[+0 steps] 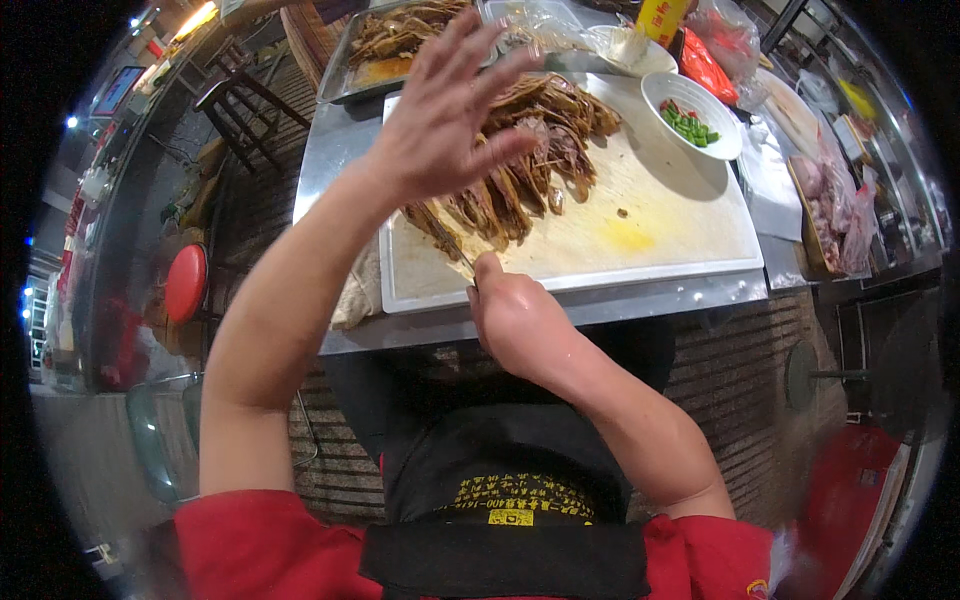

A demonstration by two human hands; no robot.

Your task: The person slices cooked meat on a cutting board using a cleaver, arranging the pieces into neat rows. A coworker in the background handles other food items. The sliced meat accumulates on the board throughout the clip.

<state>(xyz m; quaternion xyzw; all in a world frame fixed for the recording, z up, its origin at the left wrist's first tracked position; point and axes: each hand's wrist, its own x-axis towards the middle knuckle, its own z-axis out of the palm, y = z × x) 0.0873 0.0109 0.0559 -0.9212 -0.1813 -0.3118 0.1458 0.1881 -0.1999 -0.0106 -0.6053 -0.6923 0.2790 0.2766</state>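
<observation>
My right hand [517,319] grips a knife [459,256] by its handle, near the front edge of a white cutting board [675,247]. The blade points away and to the left, beside strips of cooked meat [499,210]; whether it touches them I cannot tell. Raised above the board, my left hand [450,120] has its fingers spread and holds nothing; the fingertips are blurred. Behind it a larger heap of browned, cut meat [566,112] lies on the board, partly hidden by the hand. Yellow liquid [630,234] stains the board's right half.
A white bowl [720,150] of chopped green and red peppers stands at the board's right rear corner. A metal tray [337,86] of meat is behind left. A yellow container [660,22] stands at the back. A cloth [360,292] lies left, raw meat [825,217] far right.
</observation>
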